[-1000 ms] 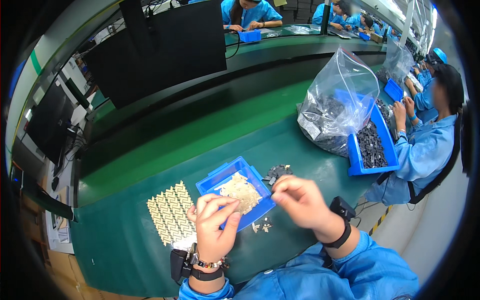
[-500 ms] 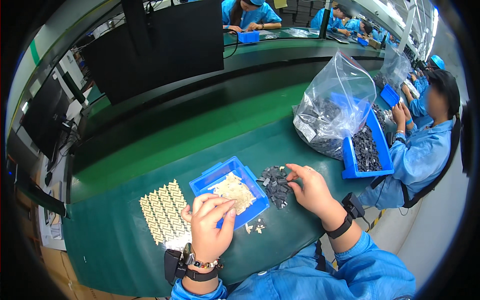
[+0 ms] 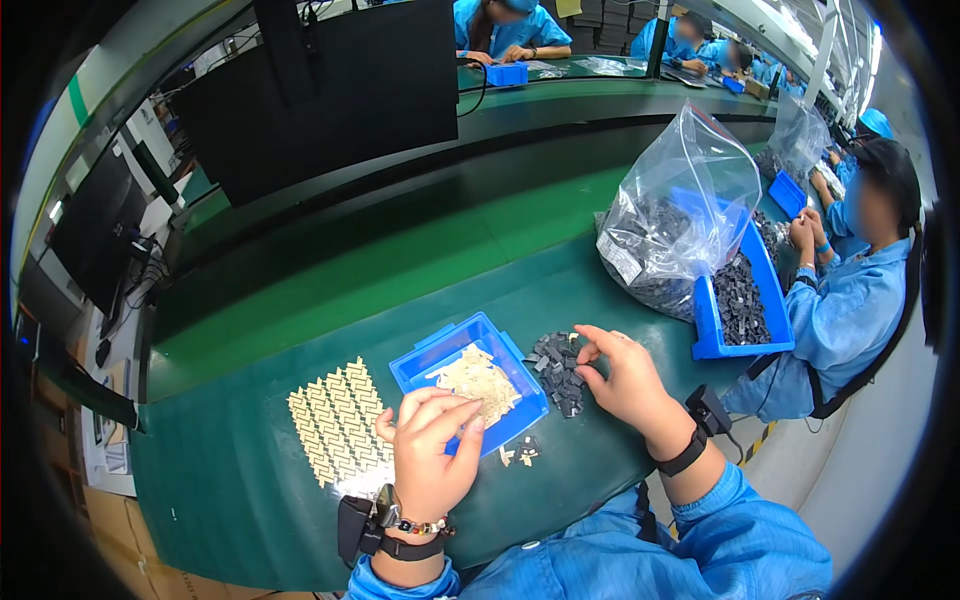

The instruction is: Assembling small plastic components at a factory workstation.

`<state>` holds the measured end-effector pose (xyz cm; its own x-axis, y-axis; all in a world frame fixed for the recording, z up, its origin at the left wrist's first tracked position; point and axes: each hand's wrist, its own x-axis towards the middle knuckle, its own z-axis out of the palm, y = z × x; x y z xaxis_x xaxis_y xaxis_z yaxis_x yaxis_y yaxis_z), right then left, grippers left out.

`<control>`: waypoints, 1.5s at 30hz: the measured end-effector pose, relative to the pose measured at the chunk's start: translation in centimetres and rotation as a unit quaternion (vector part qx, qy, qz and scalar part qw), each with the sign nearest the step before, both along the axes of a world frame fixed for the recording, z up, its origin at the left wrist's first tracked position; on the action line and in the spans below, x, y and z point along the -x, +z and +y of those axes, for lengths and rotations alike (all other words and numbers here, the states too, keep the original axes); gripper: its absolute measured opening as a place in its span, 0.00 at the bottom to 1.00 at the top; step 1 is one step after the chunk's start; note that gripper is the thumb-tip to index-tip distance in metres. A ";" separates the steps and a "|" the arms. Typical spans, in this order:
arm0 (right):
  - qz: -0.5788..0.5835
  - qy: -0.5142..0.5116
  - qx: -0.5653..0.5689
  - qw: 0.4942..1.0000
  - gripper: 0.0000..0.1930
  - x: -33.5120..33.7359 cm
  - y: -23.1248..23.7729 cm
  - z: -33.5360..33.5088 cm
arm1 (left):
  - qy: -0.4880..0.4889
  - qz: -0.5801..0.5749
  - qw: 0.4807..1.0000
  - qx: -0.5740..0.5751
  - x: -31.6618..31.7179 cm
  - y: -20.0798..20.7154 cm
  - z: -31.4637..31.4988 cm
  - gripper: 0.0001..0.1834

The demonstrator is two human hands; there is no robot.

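My left hand [image 3: 437, 445] hovers over the near left edge of a blue tray [image 3: 408, 372] that holds a heap of small cream pieces [image 3: 478, 382]. Its thumb and forefinger come close together; whatever may be between them is too small to make out. At the right side of a pile of small black pieces [image 3: 556, 365], my right hand [image 3: 630, 382] has its thumb and forefinger apart. A tiny cream bit shows by its forefinger tip. Left of the tray, rows of cream strips [image 3: 338, 420] form a zigzag pattern on a clear sheet.
A few cream and black pieces [image 3: 522, 452] lie before the tray. At right stand a large clear bag [image 3: 665, 240] of dark pieces and a blue bin [image 3: 712, 335] of black parts. A co-worker [image 3: 865, 290] sits beyond. A black monitor-like panel [image 3: 320, 100] hangs at the back.
The whole view has shifted slightly, so the table things appear a little further right. Both hands keep nearly the same pose beside the tray and the black pile.
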<state>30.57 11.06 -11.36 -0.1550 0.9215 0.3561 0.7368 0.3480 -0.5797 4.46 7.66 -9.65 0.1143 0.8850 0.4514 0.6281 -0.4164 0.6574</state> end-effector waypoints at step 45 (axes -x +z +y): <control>0.414 0.138 0.228 0.871 0.02 7.7 3.8 -3.3 | -0.060 -0.103 0.986 -0.116 -0.1 -0.1 -0.2 0.08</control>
